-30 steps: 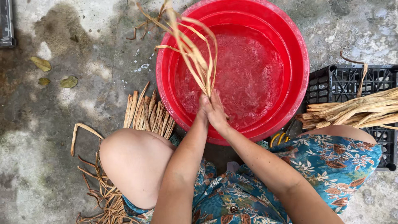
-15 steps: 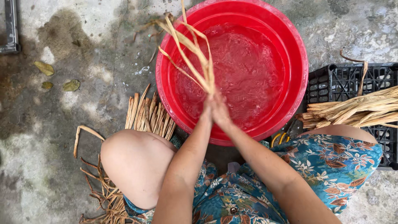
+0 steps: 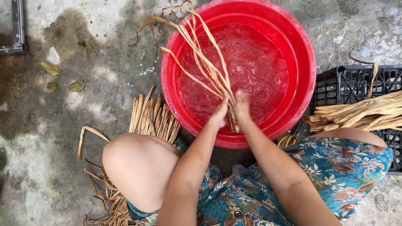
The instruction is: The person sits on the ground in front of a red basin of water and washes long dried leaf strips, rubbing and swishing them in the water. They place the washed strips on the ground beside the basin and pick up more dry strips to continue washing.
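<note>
Both hands, left (image 3: 220, 114) and right (image 3: 242, 109), were pressed palm to palm at the basin's (image 3: 305, 62) 6 o'clock rim, fingers closed on the butt of wet, limp tan strips (image 3: 205, 62) fanning toward 11 o'clock, probably held over the water for drainage. Stiff dry strips (image 3: 153, 117) lay on concrete at 8 o'clock; more lay across a black crate (image 3: 356, 81) at 3 o'clock

The floor (image 3: 75, 138) is rough grey concrete, mottled with dark damp patches and paler dry ones under soft, even daylight. 3 fallen yellow-green leaves (image 3: 63, 77) lie at the left, near a dark metal frame (image 3: 16, 29) at the top left corner. A black plastic crate (image 3: 356, 83) sits at the right edge on the concrete.
</note>
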